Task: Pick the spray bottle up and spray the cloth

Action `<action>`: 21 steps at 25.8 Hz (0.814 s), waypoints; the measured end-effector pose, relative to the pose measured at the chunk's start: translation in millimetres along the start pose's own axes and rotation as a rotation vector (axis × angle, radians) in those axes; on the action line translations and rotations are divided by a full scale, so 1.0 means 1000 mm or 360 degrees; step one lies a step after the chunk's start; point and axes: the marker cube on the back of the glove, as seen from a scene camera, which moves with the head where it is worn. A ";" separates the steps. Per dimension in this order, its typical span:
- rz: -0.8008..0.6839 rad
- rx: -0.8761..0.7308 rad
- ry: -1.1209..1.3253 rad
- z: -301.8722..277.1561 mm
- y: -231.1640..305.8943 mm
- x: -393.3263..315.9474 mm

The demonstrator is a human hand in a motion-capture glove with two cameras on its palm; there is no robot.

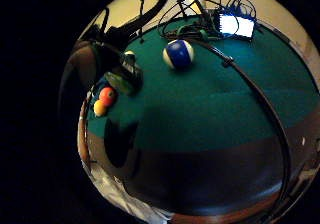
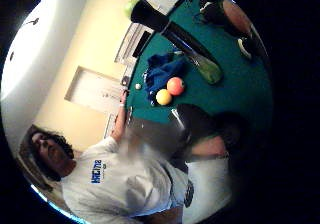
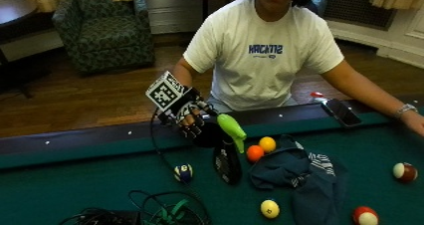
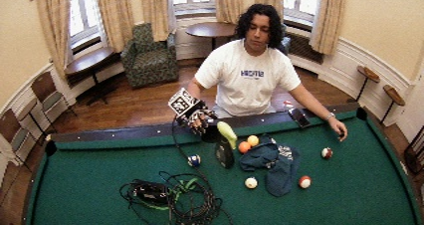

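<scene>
The spray bottle, black with a green trigger head, appears to lie on the green felt with its head toward the near rail; it also shows in the wide view and both palm views. My gloved right hand hangs over the rail just left of the green head, fingers loosely curled downward, holding nothing and apart from the bottle. A dark blue cloth lies crumpled on the felt to the right of the bottle.
An orange ball and a yellow ball sit between bottle and cloth. A blue-striped ball lies left of the bottle. Cables pile nearer the camera. A phone rests on the rail. More balls lie around the cloth.
</scene>
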 end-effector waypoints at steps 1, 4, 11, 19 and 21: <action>0.0012 0.0018 -0.0027 0.002 -0.003 -0.001; 0.0047 0.0072 -0.0110 0.009 -0.013 -0.006; 0.0151 0.0140 -0.0350 0.025 -0.039 -0.015; 0.0199 0.0249 -0.0467 0.037 -0.056 -0.018; 0.0213 0.0295 -0.0488 0.039 -0.057 -0.017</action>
